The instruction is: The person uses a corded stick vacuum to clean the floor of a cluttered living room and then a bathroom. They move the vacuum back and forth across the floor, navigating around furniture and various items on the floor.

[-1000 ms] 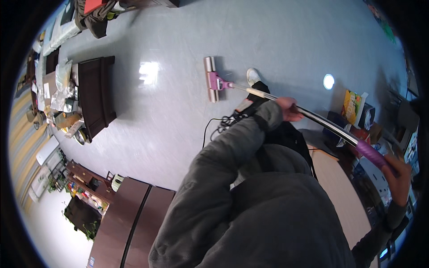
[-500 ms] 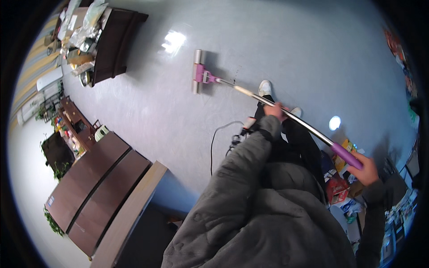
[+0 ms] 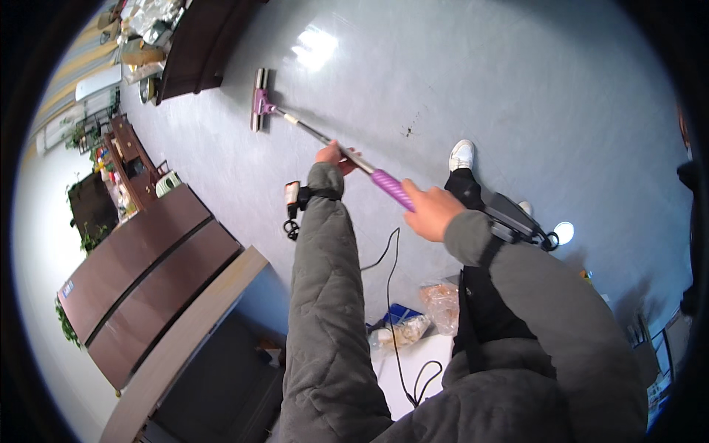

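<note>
A long-handled mop (image 3: 320, 135) slants across the grey floor, its pink-and-grey head (image 3: 261, 103) resting flat at the far left near a dark cabinet. My left hand (image 3: 334, 156) is closed round the metal pole, about midway along it. Gripping the end of the purple handle is my right hand (image 3: 434, 210), close to my body. Small dark specks (image 3: 409, 131) lie on the floor to the right of the pole. Both forearms are in grey padded sleeves, with a device strapped near each wrist.
The dark wooden cabinet (image 3: 199, 55) stands at the far left, loaded with bags and dishes. A brown refrigerator (image 3: 140, 266) is at the left. Below my arms, a white surface (image 3: 395, 369) holds plastic bags and a black cable. My white shoe (image 3: 462, 154) is on the floor.
The mop head has slid away to the left, toward the dark cabinet. Both hands have moved left with it, the right hand coming far forward from the lower right.
</note>
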`<state>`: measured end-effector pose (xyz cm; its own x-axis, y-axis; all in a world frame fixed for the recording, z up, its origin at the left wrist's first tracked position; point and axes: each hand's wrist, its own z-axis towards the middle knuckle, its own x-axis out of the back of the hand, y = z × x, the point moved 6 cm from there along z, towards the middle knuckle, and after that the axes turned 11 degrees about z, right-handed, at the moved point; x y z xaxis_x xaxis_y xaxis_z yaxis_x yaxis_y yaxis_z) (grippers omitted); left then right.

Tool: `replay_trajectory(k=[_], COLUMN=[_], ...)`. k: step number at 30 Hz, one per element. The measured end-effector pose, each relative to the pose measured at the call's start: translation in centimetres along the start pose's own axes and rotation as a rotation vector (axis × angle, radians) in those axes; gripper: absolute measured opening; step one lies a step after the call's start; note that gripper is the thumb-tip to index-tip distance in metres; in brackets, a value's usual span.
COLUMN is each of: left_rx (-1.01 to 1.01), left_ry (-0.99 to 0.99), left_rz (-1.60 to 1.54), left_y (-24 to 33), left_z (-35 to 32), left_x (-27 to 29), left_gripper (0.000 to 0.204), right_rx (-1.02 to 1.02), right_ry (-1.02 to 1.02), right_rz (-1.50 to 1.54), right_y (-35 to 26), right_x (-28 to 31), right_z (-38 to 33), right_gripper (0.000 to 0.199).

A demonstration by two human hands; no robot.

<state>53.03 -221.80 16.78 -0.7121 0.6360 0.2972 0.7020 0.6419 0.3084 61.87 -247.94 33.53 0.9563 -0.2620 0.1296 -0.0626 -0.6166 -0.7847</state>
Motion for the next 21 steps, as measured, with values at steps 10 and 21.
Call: replay_trajectory(k=[10, 21], left_rx=[0.191, 0.316], left_ry=[-0.835, -0.383], left_rz=[0.47, -0.301], left_y=[-28.9, -37.6], left_z=[-22.8, -33.5], left_x=[-31.8, -41.7], left_gripper=[0.056, 0.004], right_rx=[-0.308, -0.37], right_ry=[0.116, 0.065], right_rz=[-0.179, -0.379], right_y=[18.2, 19.6], right_x=[16.3, 21.5], right_z=[-38.9, -53.6], right_gripper=[0.051, 0.066])
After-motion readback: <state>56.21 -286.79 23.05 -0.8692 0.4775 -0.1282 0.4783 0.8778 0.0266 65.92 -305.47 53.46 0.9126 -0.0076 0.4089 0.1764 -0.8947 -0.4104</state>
